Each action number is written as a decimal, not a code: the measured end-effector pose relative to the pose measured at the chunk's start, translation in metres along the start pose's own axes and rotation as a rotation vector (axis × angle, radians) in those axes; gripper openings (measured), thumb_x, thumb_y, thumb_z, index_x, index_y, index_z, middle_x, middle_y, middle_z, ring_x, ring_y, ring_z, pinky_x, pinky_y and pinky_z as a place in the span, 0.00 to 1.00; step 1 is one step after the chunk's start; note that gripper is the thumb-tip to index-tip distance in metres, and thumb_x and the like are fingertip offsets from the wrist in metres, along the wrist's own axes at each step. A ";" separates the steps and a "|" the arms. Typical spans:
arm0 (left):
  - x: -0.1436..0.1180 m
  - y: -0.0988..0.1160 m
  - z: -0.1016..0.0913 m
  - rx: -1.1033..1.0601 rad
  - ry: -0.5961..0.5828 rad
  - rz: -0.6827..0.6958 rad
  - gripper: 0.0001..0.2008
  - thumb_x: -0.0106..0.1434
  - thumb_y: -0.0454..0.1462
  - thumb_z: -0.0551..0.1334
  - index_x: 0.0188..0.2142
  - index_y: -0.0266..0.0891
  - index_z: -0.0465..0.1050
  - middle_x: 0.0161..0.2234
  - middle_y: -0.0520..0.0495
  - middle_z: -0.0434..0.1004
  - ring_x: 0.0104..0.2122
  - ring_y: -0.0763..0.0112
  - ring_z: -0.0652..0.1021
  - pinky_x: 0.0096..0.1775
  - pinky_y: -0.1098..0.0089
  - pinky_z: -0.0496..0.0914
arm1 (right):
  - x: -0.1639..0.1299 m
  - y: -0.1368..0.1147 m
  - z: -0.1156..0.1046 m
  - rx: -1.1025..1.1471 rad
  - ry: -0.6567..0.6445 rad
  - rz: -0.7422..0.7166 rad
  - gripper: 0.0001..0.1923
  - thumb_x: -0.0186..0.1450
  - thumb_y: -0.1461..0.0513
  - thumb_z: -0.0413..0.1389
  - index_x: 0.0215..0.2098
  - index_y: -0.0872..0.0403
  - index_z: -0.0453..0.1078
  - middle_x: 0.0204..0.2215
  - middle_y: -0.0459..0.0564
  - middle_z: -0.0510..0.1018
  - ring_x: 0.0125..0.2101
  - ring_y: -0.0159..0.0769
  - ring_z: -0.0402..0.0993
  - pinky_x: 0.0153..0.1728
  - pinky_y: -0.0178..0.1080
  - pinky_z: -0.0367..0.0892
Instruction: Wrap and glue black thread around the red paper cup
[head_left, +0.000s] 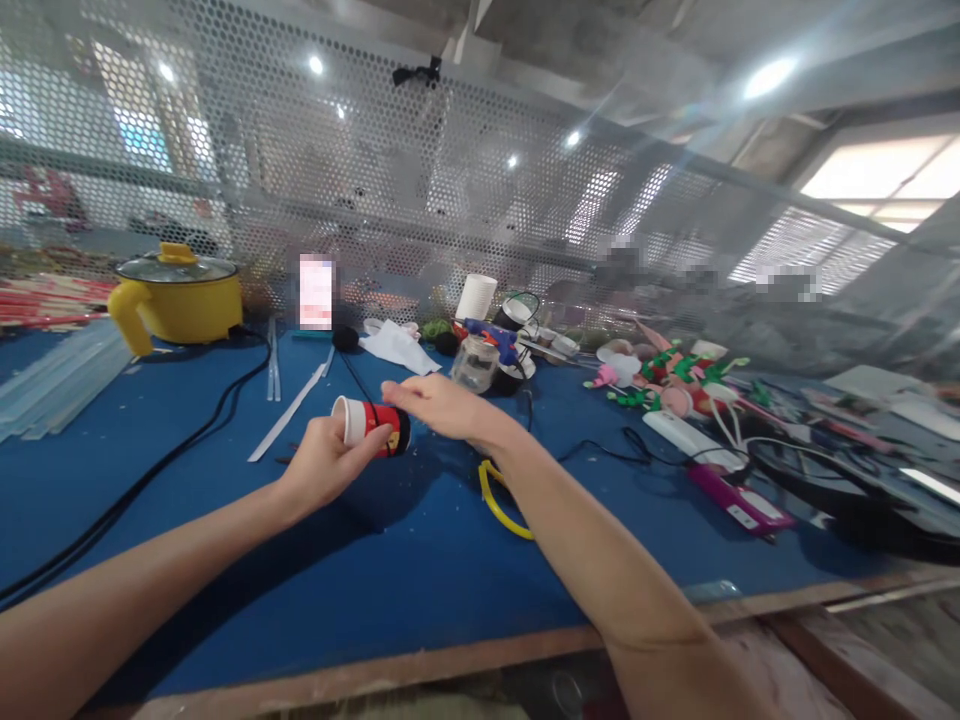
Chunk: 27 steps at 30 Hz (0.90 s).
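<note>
A: Paper cup (370, 424), red wrap with a black band, white rim. It lay on its side in the left hand (324, 458), held up over the blue table (375, 580), not resting on it.

B: Axis?

A: Long axis ran roughly left to right, open mouth to the left, closed base to the right toward the right hand (441, 404). The base looked slightly lower than the mouth.

B: Left hand state?

A: Clasped around the cup, thumb across the near side, fingers behind it. Forearm came in from the lower left, wrist bent up a little.

B: Right hand?

A: Flat-ish, palm down, fingers pointed left and reaching over the base end of the cup. It looked loose, with nothing I could see in it. Whether the fingertips touched the cup I couldn't tell; they were just beside or on it. Right forearm came in from the lower right, crossing the yellow loop (501, 505) on the table.

B: Nearer hand?

A: Left, it already had the cup. Right sat just off the base end, slightly above.

B: Surroundings, quick.

A: Behind the hands: blue glue gun (491, 338) by a clear jar (475, 364), white paper cup (477, 297) upright, white cloth (397, 347). Far left a yellow pot (178, 295) with a glass lid, black cable (187, 440) running from it. Right side: pink and green craft pieces (660, 385), white power strip (686, 438), magenta box (739, 500). Perforated metal screen (450, 180) along the back.
</note>
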<state>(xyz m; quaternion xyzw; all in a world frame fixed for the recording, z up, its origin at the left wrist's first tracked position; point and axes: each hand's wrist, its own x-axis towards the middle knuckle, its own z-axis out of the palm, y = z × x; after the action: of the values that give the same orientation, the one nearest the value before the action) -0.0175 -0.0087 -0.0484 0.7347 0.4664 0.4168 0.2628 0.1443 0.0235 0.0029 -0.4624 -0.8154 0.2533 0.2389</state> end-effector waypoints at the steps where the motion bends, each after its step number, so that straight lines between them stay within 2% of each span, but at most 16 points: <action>1: -0.001 0.000 0.000 0.033 -0.020 0.045 0.15 0.54 0.43 0.55 0.17 0.36 0.61 0.15 0.56 0.57 0.17 0.79 0.59 0.20 0.75 0.54 | 0.003 -0.003 0.009 0.049 -0.080 0.001 0.22 0.60 0.50 0.44 0.17 0.56 0.64 0.16 0.45 0.66 0.19 0.28 0.59 0.23 0.34 0.56; 3: -0.002 -0.001 -0.001 0.094 -0.068 0.130 0.13 0.55 0.42 0.55 0.20 0.35 0.65 0.15 0.55 0.59 0.17 0.78 0.61 0.21 0.75 0.55 | 0.008 -0.005 0.021 0.190 -0.119 0.005 0.19 0.60 0.52 0.45 0.20 0.56 0.66 0.18 0.44 0.67 0.20 0.27 0.60 0.24 0.34 0.57; 6: -0.002 0.000 -0.001 0.112 -0.086 0.160 0.13 0.54 0.41 0.56 0.18 0.35 0.66 0.14 0.55 0.58 0.16 0.79 0.60 0.21 0.75 0.55 | 0.011 -0.004 0.027 0.453 0.036 0.051 0.09 0.55 0.57 0.53 0.26 0.57 0.68 0.22 0.45 0.70 0.23 0.27 0.63 0.26 0.33 0.59; 8: 0.000 0.001 -0.001 0.027 -0.076 0.062 0.14 0.52 0.42 0.57 0.17 0.36 0.64 0.14 0.56 0.58 0.16 0.79 0.60 0.20 0.75 0.55 | 0.009 -0.003 0.023 0.588 0.146 0.069 0.07 0.53 0.60 0.55 0.25 0.57 0.68 0.23 0.45 0.72 0.24 0.26 0.64 0.28 0.33 0.60; 10: 0.003 0.003 -0.002 -0.126 -0.073 -0.098 0.14 0.51 0.44 0.58 0.18 0.35 0.65 0.14 0.55 0.61 0.16 0.79 0.61 0.20 0.75 0.55 | 0.005 -0.002 0.017 0.660 0.235 0.038 0.07 0.53 0.60 0.56 0.24 0.57 0.69 0.22 0.45 0.72 0.24 0.26 0.64 0.28 0.33 0.59; 13: 0.008 0.008 -0.003 -0.418 -0.060 -0.323 0.13 0.50 0.45 0.60 0.23 0.34 0.69 0.16 0.54 0.67 0.17 0.78 0.66 0.20 0.76 0.58 | -0.001 0.001 0.010 0.662 0.364 -0.012 0.08 0.53 0.58 0.56 0.25 0.56 0.70 0.20 0.43 0.71 0.22 0.26 0.62 0.24 0.32 0.57; 16: 0.011 0.012 -0.003 -0.610 -0.071 -0.468 0.12 0.48 0.43 0.61 0.23 0.34 0.70 0.18 0.52 0.71 0.17 0.78 0.69 0.21 0.76 0.59 | -0.003 0.005 0.009 0.631 0.436 -0.033 0.09 0.52 0.57 0.57 0.24 0.56 0.70 0.19 0.43 0.71 0.21 0.25 0.62 0.23 0.33 0.56; 20: 0.010 0.014 -0.003 -0.627 -0.079 -0.556 0.11 0.47 0.40 0.62 0.20 0.33 0.68 0.14 0.54 0.68 0.13 0.80 0.65 0.18 0.77 0.56 | -0.001 0.010 0.012 0.603 0.468 -0.055 0.10 0.53 0.56 0.56 0.22 0.56 0.68 0.18 0.44 0.71 0.21 0.27 0.64 0.25 0.34 0.58; 24: 0.011 0.016 -0.004 -0.646 -0.104 -0.612 0.11 0.48 0.41 0.62 0.20 0.34 0.66 0.14 0.54 0.68 0.14 0.79 0.67 0.18 0.77 0.57 | 0.000 0.011 0.010 0.568 0.484 -0.104 0.11 0.53 0.56 0.56 0.21 0.55 0.67 0.18 0.44 0.71 0.22 0.28 0.65 0.26 0.34 0.60; 27: 0.012 0.016 -0.005 -0.633 -0.073 -0.648 0.12 0.47 0.41 0.62 0.20 0.35 0.65 0.14 0.54 0.67 0.14 0.79 0.67 0.18 0.76 0.57 | -0.001 0.010 0.008 0.530 0.502 -0.142 0.10 0.54 0.56 0.56 0.22 0.55 0.67 0.18 0.44 0.71 0.22 0.28 0.65 0.26 0.35 0.61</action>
<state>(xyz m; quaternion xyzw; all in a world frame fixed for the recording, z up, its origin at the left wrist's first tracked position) -0.0117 -0.0047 -0.0292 0.4487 0.5122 0.4088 0.6077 0.1460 0.0259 -0.0100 -0.3747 -0.6677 0.3170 0.5597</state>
